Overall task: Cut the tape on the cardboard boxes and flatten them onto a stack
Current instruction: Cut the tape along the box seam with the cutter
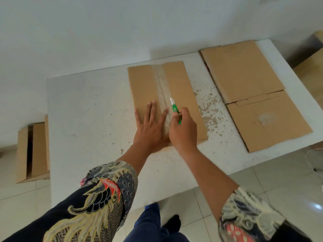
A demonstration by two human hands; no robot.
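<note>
Your right hand (182, 131) is wrapping its grip around the green cutter (175, 109), and the blade is pointing at the tape (161, 88) down the middle of the cardboard box (145, 84). Your left hand (152, 126) is pressing flat and open just beside the tape, likely so the box is not sliding on the tabletop (87, 105). The flat stack (244, 75) is waiting to the right.

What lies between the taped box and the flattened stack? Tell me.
In the head view, only bare table lies between the taped box and the flattened stack: white top with brown chipped patches, nothing resting on it.
</note>
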